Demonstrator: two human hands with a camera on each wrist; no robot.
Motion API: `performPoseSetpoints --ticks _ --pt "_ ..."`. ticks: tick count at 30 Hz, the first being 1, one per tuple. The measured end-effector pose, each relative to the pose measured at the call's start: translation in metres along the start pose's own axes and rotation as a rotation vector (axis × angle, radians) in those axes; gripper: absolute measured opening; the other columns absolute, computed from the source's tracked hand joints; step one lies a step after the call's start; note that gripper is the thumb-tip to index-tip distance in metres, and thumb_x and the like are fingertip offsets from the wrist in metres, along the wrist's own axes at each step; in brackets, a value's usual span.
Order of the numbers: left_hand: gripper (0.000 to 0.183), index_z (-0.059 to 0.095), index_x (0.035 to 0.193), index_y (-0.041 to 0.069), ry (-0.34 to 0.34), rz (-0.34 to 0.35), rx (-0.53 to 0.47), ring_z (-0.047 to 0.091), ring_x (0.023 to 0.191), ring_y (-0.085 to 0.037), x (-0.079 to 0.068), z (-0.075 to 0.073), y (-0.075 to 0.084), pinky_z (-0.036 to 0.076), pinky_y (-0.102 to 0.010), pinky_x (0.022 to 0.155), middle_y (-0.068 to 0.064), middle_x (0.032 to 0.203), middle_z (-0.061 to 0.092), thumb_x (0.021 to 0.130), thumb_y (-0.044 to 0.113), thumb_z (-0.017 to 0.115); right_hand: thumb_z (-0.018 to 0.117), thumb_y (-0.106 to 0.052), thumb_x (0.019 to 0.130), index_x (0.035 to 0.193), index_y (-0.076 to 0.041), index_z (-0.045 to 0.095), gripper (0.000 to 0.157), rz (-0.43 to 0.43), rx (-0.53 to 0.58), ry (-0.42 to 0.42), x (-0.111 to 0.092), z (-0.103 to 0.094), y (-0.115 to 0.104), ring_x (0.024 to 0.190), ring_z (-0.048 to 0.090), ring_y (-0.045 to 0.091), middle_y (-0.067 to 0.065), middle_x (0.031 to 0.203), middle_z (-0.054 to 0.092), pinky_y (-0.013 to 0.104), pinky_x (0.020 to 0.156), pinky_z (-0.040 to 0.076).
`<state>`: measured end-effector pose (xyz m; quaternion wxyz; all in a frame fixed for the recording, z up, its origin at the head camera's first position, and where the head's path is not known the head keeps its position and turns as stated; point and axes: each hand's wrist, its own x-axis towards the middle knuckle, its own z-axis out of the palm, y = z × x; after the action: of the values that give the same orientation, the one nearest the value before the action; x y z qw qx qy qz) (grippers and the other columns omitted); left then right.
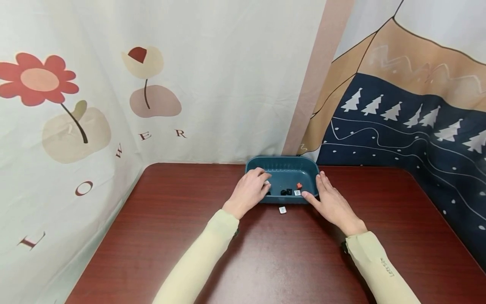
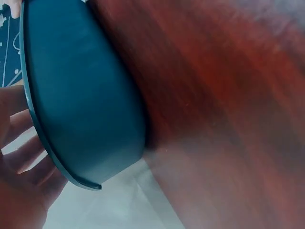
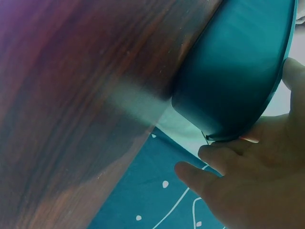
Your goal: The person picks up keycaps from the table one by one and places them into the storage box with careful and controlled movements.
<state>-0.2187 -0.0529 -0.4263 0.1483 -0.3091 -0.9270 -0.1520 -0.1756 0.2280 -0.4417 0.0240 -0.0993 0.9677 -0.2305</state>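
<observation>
A dark teal plastic bin (image 1: 281, 200) stands at the table's back edge. Reaching over its left end, my left hand (image 1: 246, 191) has bent fingers, with a small white cube (image 1: 267, 183) showing between thumb and fingertips. Along the right end lies my right hand (image 1: 336, 207), its fingers fairly straight against the rim and its thumb over the front corner. Inside the bin are black pieces (image 1: 289, 191), an orange piece (image 1: 299, 185) and a white cube (image 1: 297, 193). The left wrist view shows the left hand's fingers (image 2: 21, 148) behind the rim.
Another white cube (image 1: 282, 210) with a dark mark lies on the table just in front of the bin. The reddish-brown wooden table (image 1: 265, 261) extends toward me. Printed curtains (image 1: 228, 84) hang right behind its back edge and along the sides.
</observation>
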Motion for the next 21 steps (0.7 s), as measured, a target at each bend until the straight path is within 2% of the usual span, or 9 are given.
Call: performPoseSetpoints --ticks 4,10,16,21 --pt "0.026 0.075 0.123 0.009 0.06 0.064 0.025 0.064 0.116 -0.026 -0.005 -0.001 0.004 0.052 -0.04 0.1 -0.007 0.123 0.068 0.099 0.019 0.072 0.042 -0.07 0.102 0.16 0.012 0.014 0.105 -0.001 -0.001 0.004 0.0 0.0 0.0 0.154 0.015 0.049 0.028 0.169 0.004 0.065 0.118 0.021" --pt "0.032 0.075 0.126 0.011 0.094 0.173 0.081 0.062 0.121 -0.023 -0.013 -0.006 0.015 0.049 -0.039 0.105 -0.007 0.126 0.068 0.096 0.025 0.076 0.042 -0.069 0.102 0.16 0.012 0.014 0.104 0.0 -0.003 0.005 0.0 0.0 0.0 0.154 0.015 0.049 0.029 0.169 0.005 0.066 0.118 0.02" --pt "0.038 0.074 0.129 0.011 0.144 0.274 0.086 0.061 0.123 -0.025 -0.021 -0.006 0.026 0.049 -0.042 0.105 -0.008 0.127 0.067 0.094 0.027 0.079 0.043 -0.068 0.103 0.159 0.014 0.016 0.103 -0.01 -0.007 0.015 0.001 0.0 0.0 0.153 0.016 0.05 0.031 0.168 0.007 0.065 0.118 0.022" --pt "0.041 0.072 0.131 0.013 0.143 0.323 0.103 0.06 0.123 -0.025 -0.026 -0.005 0.033 0.049 -0.045 0.104 -0.008 0.13 0.066 0.095 0.031 0.077 0.043 -0.068 0.102 0.159 0.014 0.016 0.103 -0.006 -0.011 0.016 0.001 0.001 -0.001 0.153 0.017 0.05 0.031 0.168 0.007 0.065 0.118 0.022"
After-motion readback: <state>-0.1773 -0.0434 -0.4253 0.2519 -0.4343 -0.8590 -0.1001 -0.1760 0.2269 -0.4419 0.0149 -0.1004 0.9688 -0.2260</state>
